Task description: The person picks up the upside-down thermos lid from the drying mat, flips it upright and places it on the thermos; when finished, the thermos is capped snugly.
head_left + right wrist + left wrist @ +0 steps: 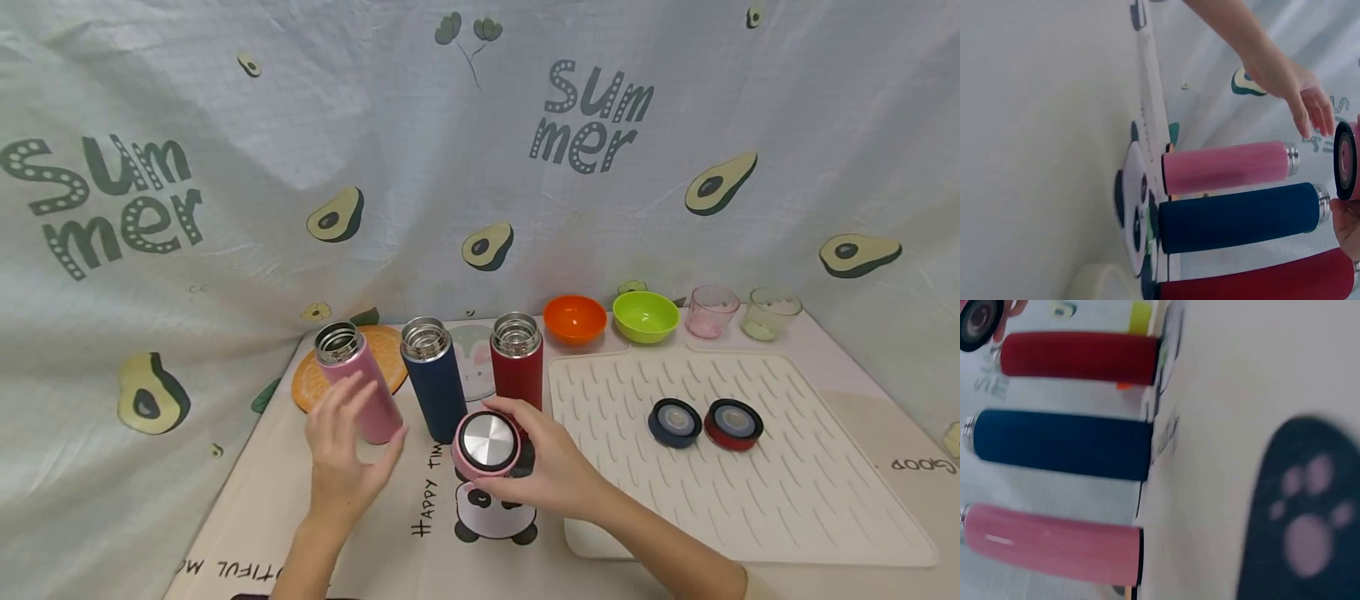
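My right hand [558, 467] pinches a pink bottle lid [489, 442] by its side, fingers above and thumb below, with the silver top facing the head camera. Its dark-rimmed underside shows in the right wrist view. Near the pink bottle [367, 392] is my left hand [337, 458], fingers spread and holding nothing. That bottle stands uncapped at the left, steel mouth showing. Beside it are an uncapped blue bottle [435, 383] and an uncapped red bottle [517, 371], the red one partly hidden behind my right hand. In the left wrist view all three bottles stand upright in a row.
A blue lid [675, 422] and a red lid [733, 423] lie on a cream drying mat [810, 500] at the right. Behind it stand an orange bowl [575, 319], a green bowl [646, 317], a pink glass [711, 311] and a yellowish glass [769, 313]. A printed curtain hangs behind.
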A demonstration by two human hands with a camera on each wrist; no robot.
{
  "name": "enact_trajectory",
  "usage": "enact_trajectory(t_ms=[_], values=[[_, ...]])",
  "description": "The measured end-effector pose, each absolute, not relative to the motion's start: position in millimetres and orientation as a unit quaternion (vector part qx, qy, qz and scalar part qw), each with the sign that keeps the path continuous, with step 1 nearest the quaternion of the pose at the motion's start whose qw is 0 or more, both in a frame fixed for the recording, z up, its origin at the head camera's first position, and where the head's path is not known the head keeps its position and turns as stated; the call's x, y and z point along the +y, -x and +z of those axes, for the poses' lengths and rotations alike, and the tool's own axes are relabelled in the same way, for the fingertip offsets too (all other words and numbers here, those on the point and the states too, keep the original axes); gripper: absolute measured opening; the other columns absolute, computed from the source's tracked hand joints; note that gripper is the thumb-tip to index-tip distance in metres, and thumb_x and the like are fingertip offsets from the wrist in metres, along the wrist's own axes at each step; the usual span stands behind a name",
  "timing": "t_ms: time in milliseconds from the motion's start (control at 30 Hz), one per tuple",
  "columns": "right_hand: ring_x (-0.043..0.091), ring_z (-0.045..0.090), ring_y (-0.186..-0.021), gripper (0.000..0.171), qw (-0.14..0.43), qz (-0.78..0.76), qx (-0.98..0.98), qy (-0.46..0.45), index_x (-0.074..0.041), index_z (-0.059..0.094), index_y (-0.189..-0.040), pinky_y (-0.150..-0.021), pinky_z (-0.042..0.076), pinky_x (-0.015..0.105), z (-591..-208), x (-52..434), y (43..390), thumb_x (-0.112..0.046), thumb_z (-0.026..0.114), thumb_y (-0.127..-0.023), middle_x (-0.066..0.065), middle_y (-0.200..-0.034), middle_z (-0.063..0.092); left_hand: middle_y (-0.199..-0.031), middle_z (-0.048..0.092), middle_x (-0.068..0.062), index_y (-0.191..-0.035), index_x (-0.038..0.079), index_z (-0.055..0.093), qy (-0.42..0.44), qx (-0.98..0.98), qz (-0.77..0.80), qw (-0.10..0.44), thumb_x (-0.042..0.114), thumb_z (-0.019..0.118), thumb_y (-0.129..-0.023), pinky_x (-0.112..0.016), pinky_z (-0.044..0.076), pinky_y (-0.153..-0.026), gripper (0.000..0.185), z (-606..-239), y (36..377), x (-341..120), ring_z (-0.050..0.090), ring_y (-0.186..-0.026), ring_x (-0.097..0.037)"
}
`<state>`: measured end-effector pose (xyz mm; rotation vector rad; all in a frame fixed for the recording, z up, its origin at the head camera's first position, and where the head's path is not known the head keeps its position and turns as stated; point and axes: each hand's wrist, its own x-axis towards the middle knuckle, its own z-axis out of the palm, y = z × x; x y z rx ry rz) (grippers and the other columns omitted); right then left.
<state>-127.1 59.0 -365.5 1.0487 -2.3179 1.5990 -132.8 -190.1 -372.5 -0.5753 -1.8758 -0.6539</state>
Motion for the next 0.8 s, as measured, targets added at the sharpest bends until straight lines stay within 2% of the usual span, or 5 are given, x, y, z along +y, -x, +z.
enact_trajectory(t_ms=[133,233,400,600,800], values=[[0.011,0.050,-0.106,0.067,0.065,0.550,-0.759,-0.342,-0.015,0.044,-0.129,-0.084,0.049,0.030,-354,43,138,-0.020,0.079,-0.072,-0.006,-0.120,0.054,-0.128,0.048,-0.018,-0.122,-0.004,0.050,0.153,-0.779,-0.333,0.508,0.042,0.067,-0.080,-0.030,0.032,-0.101,0.064,-365,143,-212,0.041,-0.119,-0.031],[0.008,0.050,-0.106,0.069,0.083,0.546,-0.756,-0.350,-0.012,0.045,-0.130,-0.083,0.048,0.029,-345,28,146,-0.018,0.079,-0.071,-0.007,-0.119,0.054,-0.135,0.042,-0.015,-0.131,-0.001,0.041,0.099,-0.778,-0.402,0.473,0.030,0.072,-0.078,-0.024,0.032,-0.100,0.069,-364,151,-225,0.037,-0.125,-0.025],[0.008,0.049,-0.108,0.070,0.108,0.536,-0.745,-0.382,-0.009,0.043,-0.131,-0.085,0.047,0.029,-334,2,159,-0.018,0.078,-0.071,-0.003,-0.123,0.052,-0.139,0.035,-0.012,-0.138,0.001,0.028,0.071,-0.672,-0.650,0.348,0.009,0.053,-0.088,-0.028,0.024,-0.106,0.056,-370,167,-242,0.028,-0.131,-0.023],[0.010,0.049,-0.109,0.071,0.125,0.522,-0.743,-0.400,-0.011,0.042,-0.131,-0.086,0.046,0.025,-325,-31,174,-0.022,0.078,-0.071,0.002,-0.125,0.051,-0.140,0.032,-0.006,-0.141,0.008,0.024,0.043,-0.597,-0.773,0.210,0.037,0.030,-0.096,-0.032,0.019,-0.108,0.054,-387,189,-258,0.026,-0.130,-0.020],[0.007,0.049,-0.107,0.072,0.136,0.519,-0.749,-0.389,-0.011,0.043,-0.131,-0.086,0.043,0.021,-316,-66,189,-0.027,0.079,-0.070,0.001,-0.122,0.051,-0.127,0.044,0.002,-0.134,0.019,0.035,0.077,-0.589,-0.785,0.174,0.051,0.023,-0.095,-0.023,0.031,-0.093,0.052,-401,203,-255,0.037,-0.119,-0.014]])
